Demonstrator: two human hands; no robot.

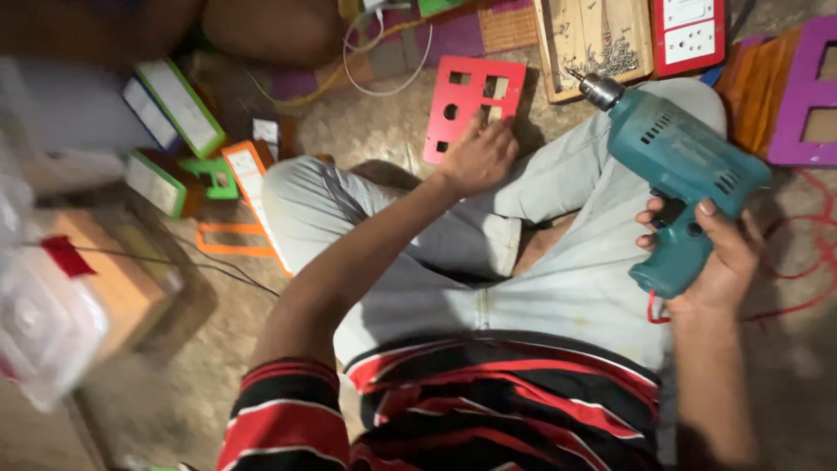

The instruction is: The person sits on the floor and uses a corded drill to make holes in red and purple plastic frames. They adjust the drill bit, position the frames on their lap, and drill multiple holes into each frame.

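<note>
We sit cross-legged on the floor (pixel 366 131), and our right hand (pixel 711 253) has its fingers (pixel 652 218) wrapped closed around the grip of a teal power drill (pixel 680 166), which rests tilted over our right knee with its chuck pointing up and away toward a wooden tray (pixel 593 35) of small screws. Our left hand (pixel 478 157) stretches forward, fingers spread and pressing down on the lower edge of a red switch plate (pixel 471 100) with square and round cut-outs; the plate lies flat on the floor just beyond our left knee, and the hand is not closed around it. We judge this to be the step of fetching or steadying the plate while the drill waits ready. The next move, as we read it, calls for curling the fingers under the thin plate's edge, since it lies flush on the floor, and for keeping the drill's tip well away from our leg. Around us lie a red-and-white socket board (pixel 689 35), a purple frame (pixel 806 96), an orange frame (pixel 228 240), green-edged boards (pixel 179 105) and loose white cable (pixel 392 74).
</note>
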